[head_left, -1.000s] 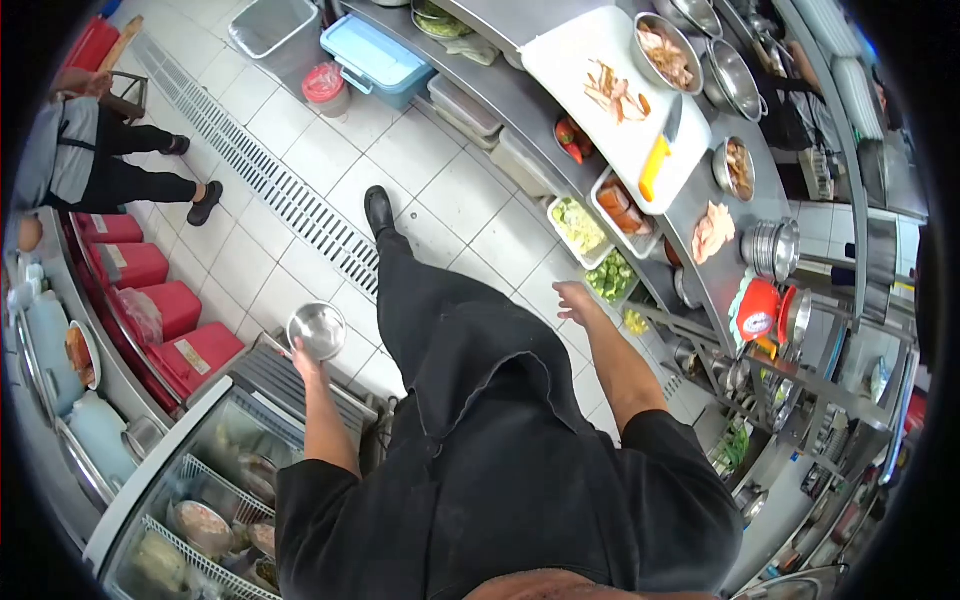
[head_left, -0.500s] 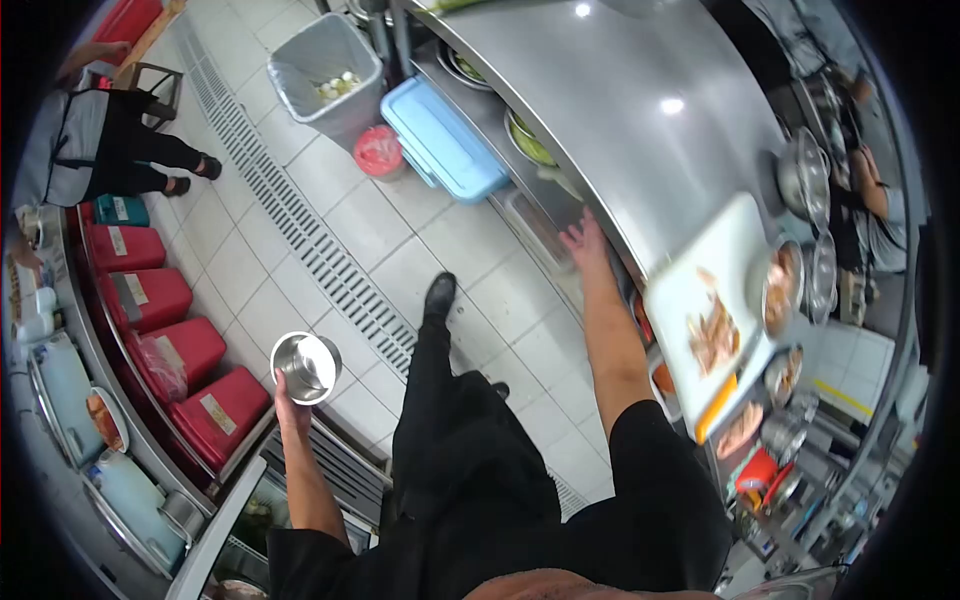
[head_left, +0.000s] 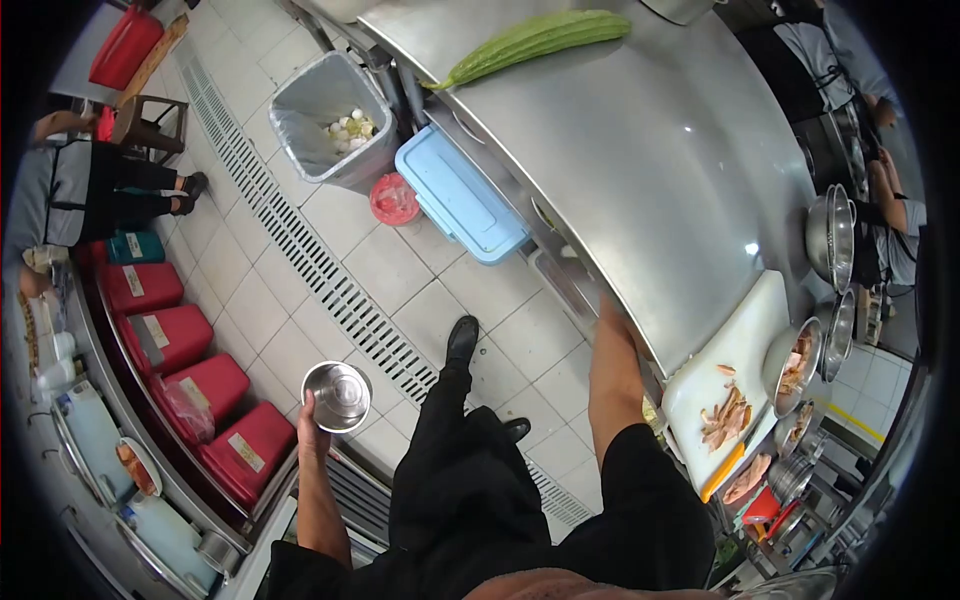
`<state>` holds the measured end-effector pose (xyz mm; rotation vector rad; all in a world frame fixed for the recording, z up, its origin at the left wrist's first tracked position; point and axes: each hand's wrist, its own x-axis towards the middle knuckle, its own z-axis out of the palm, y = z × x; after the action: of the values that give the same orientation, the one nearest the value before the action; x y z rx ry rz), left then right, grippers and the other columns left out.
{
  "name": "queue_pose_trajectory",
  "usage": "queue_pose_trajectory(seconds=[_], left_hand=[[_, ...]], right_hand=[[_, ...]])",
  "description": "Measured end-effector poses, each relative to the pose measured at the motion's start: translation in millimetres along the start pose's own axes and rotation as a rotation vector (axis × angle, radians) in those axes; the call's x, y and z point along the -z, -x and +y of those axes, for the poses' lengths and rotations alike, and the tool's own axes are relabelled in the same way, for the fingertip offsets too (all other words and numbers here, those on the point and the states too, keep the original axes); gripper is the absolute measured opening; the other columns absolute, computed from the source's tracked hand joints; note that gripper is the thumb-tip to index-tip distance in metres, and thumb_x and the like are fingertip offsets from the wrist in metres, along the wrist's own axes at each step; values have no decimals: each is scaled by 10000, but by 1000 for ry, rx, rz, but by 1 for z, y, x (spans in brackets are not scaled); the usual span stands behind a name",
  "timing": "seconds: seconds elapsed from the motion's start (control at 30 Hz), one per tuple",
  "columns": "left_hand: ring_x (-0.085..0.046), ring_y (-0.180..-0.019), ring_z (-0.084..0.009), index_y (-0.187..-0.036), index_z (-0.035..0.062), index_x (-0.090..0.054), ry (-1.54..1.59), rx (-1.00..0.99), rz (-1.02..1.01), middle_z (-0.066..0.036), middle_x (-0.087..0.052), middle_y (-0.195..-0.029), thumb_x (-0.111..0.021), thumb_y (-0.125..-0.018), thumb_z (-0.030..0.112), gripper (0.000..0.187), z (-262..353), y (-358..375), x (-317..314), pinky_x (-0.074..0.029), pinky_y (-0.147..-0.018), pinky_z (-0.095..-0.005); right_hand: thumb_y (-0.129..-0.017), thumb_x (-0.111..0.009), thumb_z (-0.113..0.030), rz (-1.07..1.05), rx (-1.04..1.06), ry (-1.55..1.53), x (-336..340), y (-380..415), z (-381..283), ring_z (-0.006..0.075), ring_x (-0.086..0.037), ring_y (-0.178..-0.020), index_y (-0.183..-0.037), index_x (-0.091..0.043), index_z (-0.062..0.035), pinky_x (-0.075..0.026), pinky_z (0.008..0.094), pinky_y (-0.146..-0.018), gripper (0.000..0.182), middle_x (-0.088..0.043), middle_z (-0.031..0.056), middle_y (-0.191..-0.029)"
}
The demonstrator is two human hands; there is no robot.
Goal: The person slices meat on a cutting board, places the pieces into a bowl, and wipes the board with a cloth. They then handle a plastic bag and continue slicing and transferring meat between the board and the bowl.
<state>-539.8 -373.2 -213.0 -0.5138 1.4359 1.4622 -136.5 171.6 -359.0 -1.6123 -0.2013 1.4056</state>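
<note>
My left hand (head_left: 312,425) grips the rim of a round steel bowl (head_left: 337,397) over the floor, its fingers closed on the near side. Nothing shows inside the bowl. On the other side, my right forearm (head_left: 615,375) reaches under the edge of the steel counter (head_left: 650,150); the hand itself is hidden there, beside the lower shelf. On the counter above, close to that arm, is a white cutting board (head_left: 690,390) with sliced meat (head_left: 725,420) and an orange-handled knife (head_left: 722,473). A long green ridged gourd (head_left: 540,45) lies at the counter's far end.
A blue lidded box (head_left: 465,195), a red-topped tub (head_left: 394,199) and a lined grey bin (head_left: 325,110) stand along the counter. Red bins (head_left: 250,450) line the left side. A floor drain (head_left: 300,245) runs between. Other people (head_left: 70,190) work at left and right.
My right hand has gone from open beside the lower shelf to out of sight beneath the counter. The view has shifted, showing the whole gourd. My left hand still holds the bowl.
</note>
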Motion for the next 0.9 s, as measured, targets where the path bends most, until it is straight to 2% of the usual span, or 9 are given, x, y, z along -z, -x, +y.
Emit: queue_pose_trajectory(seconds=[0.13, 0.47, 0.53, 0.6, 0.67, 0.73, 0.8, 0.87, 0.9], left_hand=[[-614, -1189, -243, -1366, 38, -540, -25, -62, -30, -109, -622, -1306, -664, -965, 460, 595, 3, -13, -20, -503, -1011, -419], [-526, -1295, -232, -1453, 6, -511, -282, -365, -68, -133, -571, -1396, -677, -971, 358, 619, 1, 9, -106, -417, -1085, -369], [-558, -1195, -234, -1443, 44, -546, -479, -524, 31, -130, -574, -1339, -695, -964, 331, 578, -16, 13, -120, -441, -1041, -356], [-568, -1113, -239, -1431, 94, -573, -669, -733, -36, -140, -555, -1301, -724, -939, 326, 565, -40, 17, -137, -460, -997, -360], [-573, -1108, -279, -1429, 140, -584, -924, -814, -48, -192, -509, -1341, -751, -904, 324, 581, -59, 54, -175, -469, -976, -378], [-555, -1135, -343, -1422, 164, -594, -906, -890, -165, -253, -457, -1379, -771, -875, 342, 602, -78, 123, -223, -461, -1002, -406], [-522, -1174, -399, -1437, 192, -580, -997, -1162, -226, -287, -423, -1401, -792, -838, 379, 663, -114, 176, -252, -447, -1029, -433], [-489, -1209, -429, -1447, 203, -572, -1189, -1324, -330, -299, -416, -1412, -813, -794, 419, 729, -126, 246, -268, -428, -1056, -458], [-521, -1181, -400, -1476, 177, -539, -1174, -1421, -407, -269, -452, -1371, -814, -774, 439, 798, -139, 259, -269, -447, -1033, -454]], right_hand=[[-1029, -499, -106, 24, -65, -147, 19, 16, -3, 340, -525, -1314, -1472, -432, 4, -540, 475, -1027, 462, -496, 171, -1455], [-1014, -508, -76, -121, -250, -407, 82, 80, -15, 334, -567, -1275, -1446, -459, 26, -535, 469, -1034, 447, -554, 174, -1404], [-962, -571, -26, -226, -270, -249, 103, 137, -18, 339, -619, -1206, -1371, -536, 26, -525, 445, -1048, 414, -646, 160, -1286], [-852, -724, 24, -350, -197, -120, 123, 225, -31, 299, -670, -1092, -1296, -573, 32, -570, 411, -944, 469, -663, 164, -1212], [-829, -737, 49, -451, -78, 13, 140, 311, -40, 276, -688, -1043, -1275, -589, 22, -576, 399, -921, 470, -688, 144, -1165], [-836, -719, 74, -479, -43, 177, 159, 376, -31, 239, -691, -1012, -1228, -617, 23, -574, 364, -892, 408, -703, 124, -1124], [-862, -667, 86, -534, 112, 408, 163, 442, -44, 190, -676, -985, -1149, -652, 31, -557, 318, -840, 292, -706, 108, -1066], [-882, -604, 86, -557, 322, 361, 182, 454, -34, 138, -651, -876, -1086, -676, 30, -531, 295, -740, 224, -705, 77, -999], [-878, -547, 92, -542, 240, 260, 194, 450, -34, 123, -619, -813, -1110, -678, 30, -505, 301, -698, 274, -705, 68, -994]])
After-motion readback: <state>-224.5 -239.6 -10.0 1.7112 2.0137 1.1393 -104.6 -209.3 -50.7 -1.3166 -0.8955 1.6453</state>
